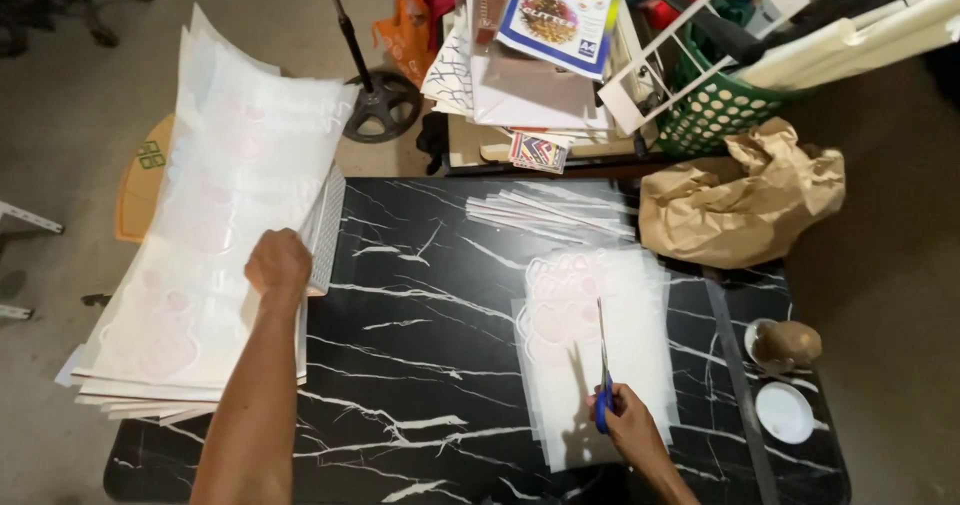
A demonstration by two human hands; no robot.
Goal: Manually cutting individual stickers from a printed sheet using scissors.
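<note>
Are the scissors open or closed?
Closed: the scissors show as one thin line above the right hand, pointing up across the sheet.

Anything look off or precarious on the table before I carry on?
The big stack of white sheets under the left hand hangs well past the black marble table edge. The right hand holds blue-handled scissors.

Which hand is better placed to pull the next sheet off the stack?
Left, probably. The left hand already rests on the stack of sheets at the table's left edge. The right hand holds blue-handled scissors over the cut sheet, far from the stack.
</note>
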